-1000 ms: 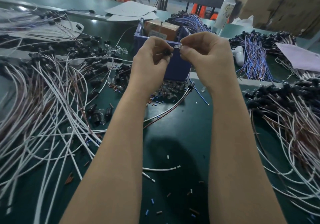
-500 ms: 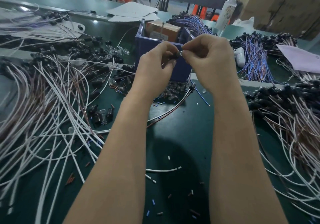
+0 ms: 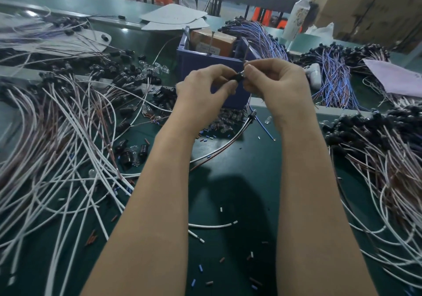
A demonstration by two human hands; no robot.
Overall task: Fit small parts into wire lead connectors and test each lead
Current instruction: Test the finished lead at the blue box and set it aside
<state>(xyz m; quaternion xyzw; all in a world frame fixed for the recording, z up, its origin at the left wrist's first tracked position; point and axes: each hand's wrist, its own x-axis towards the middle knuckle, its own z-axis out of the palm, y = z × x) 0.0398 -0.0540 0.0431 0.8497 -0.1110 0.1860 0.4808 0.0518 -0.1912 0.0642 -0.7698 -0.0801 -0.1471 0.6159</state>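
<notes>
Both hands are raised together above the green table [image 3: 239, 181], in front of a blue bin [image 3: 203, 65]. My left hand [image 3: 203, 90] pinches a small black connector [image 3: 238, 77] between thumb and fingers. My right hand [image 3: 276, 85] pinches the connector's other end, its fingertips meeting those of the left hand; the small part there is hidden. A white and brown lead [image 3: 228, 145] trails down from under the hands across the table. Loose clear bulbs and black connectors [image 3: 226, 122] lie just below the hands.
White and brown leads [image 3: 57, 154] are piled at the left, a second bundle with black connectors [image 3: 386, 149] at the right. Blue-purple leads [image 3: 333, 76] lie behind. The bin holds a cardboard box [image 3: 212, 42]. Cut wire bits litter the near table. A bottle [image 3: 296, 14] stands far back.
Both hands have lowered slightly and closed together, so the black connector and the right hand's fingertips now meet. The lead below has stayed in place.
</notes>
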